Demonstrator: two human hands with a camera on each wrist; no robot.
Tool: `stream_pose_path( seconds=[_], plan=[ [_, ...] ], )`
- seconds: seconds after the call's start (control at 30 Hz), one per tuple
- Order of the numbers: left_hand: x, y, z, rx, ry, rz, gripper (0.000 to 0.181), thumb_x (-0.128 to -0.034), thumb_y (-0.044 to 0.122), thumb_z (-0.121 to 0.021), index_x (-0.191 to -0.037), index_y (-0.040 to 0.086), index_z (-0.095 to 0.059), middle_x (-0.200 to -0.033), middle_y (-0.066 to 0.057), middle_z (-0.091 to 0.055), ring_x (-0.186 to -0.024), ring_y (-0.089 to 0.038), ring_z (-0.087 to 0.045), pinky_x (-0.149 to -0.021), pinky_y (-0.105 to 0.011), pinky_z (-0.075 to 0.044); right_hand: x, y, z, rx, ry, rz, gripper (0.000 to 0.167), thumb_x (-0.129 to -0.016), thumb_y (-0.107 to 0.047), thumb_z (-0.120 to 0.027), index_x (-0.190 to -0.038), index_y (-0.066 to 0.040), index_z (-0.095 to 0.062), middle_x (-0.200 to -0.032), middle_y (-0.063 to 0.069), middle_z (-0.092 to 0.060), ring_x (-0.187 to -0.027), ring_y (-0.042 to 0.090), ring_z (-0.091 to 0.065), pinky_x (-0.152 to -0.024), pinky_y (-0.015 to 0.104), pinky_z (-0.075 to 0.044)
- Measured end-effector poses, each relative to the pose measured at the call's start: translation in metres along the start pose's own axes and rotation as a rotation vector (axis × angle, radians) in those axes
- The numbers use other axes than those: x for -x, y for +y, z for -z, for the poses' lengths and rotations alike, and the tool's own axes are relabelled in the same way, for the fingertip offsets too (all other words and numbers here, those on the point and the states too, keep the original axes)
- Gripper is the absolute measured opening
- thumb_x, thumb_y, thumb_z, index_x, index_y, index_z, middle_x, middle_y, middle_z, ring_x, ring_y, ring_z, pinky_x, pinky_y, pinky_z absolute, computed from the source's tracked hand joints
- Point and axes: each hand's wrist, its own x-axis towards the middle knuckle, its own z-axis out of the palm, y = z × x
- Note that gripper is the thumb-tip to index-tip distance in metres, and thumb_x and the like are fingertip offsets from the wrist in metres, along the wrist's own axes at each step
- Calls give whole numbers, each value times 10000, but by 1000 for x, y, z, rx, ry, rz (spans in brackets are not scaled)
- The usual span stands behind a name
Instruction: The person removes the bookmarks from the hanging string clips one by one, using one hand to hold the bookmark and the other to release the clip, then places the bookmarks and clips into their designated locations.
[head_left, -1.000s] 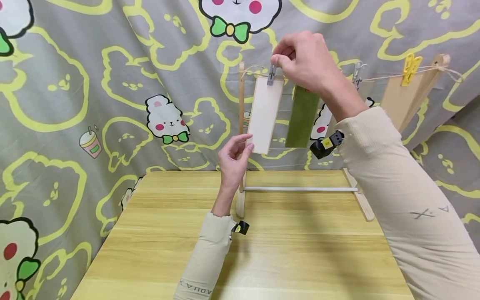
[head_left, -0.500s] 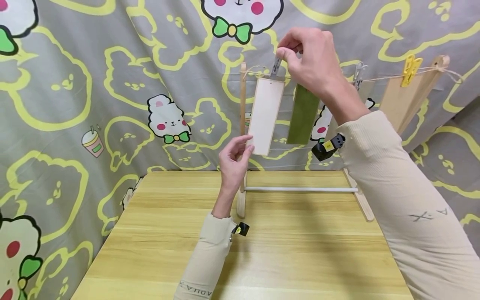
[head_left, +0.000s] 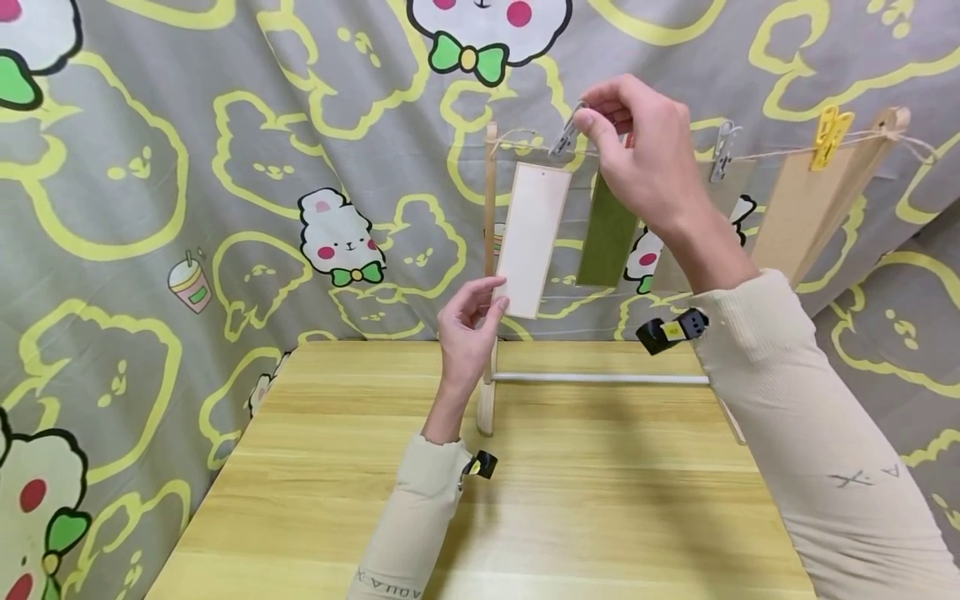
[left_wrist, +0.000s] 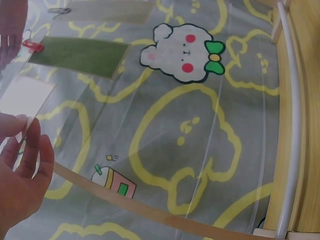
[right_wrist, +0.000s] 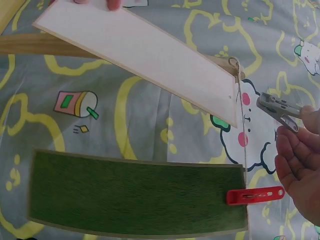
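My right hand pinches a grey clothespin by its handle end. In the right wrist view the clothespin is apart from the string and from the white card. By its lower left edge, my left hand holds that white card between thumb and fingers. The card's top, with a small hole, stands beside the string at the rack's left end. To its right a green card hangs from the string by a red clothespin.
Farther right hang a greyish card, partly behind my right arm, under a grey clothespin, and a tan card under a yellow clothespin. The wooden rack has a left post and a white lower bar above the table.
The grey clothespin has come off the white card's top and moved right with my right hand. My left hand keeps hold of the card, which sits slightly lower.
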Motion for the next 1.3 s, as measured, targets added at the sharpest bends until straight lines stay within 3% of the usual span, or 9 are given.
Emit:
stream_pose_path(
  seconds=[0.23, 0.73, 0.97, 1.1, 1.3],
  plan=[
    [7, 0, -1, -2, -4, 15, 230, -927, -48, -708, -1157, -42, -709, -988, -210, -735, -793, -147, -664, -747, -241, -566, 20, 2, 3, -118, 106, 2, 288, -1017, -246, -665, -1209, -38, -717, -1062, 33, -720, -919, 72, -635, -835, 185, -481],
    [20, 0, 3, 10, -21, 17, 224, -923, -54, -718, -1147, -53, -712, -998, -241, -738, -802, -161, -666, -744, -235, -564, 60, 10, 8, -492, 194, -3, 243, -948, 2, -703, -1186, 44, -725, -1090, 103, -721, -947, 170, -694, -877, 193, -548],
    [26, 1, 6, 8, -22, 16, 225, -919, -56, -723, -1144, -50, -714, -956, -242, -727, -755, -146, -626, -728, -222, -547, 76, 19, 10, -485, 250, 99, 219, -956, 8, -692, -1167, 42, -740, -1027, 122, -739, -878, 175, -697, -768, 192, -544],
    [31, 3, 8, 3, -26, 20, 223, -917, -53, -726, -1139, -53, -713, -927, -243, -719, -743, -142, -618, -711, -215, -534, 87, 22, 8, -575, 266, 61, 225, -940, 38, -697, -1160, 71, -732, -1032, 122, -740, -845, 187, -673, -705, 178, -513],
    [38, 5, 9, 3, -28, 16, 215, -920, -47, -722, -1135, -49, -713, -894, -233, -691, -748, -158, -618, -718, -228, -542, 106, 27, 6, -600, 255, 32, 248, -939, 43, -697, -1184, 76, -718, -1018, 103, -739, -787, 165, -649, -671, 169, -508]
  ],
)
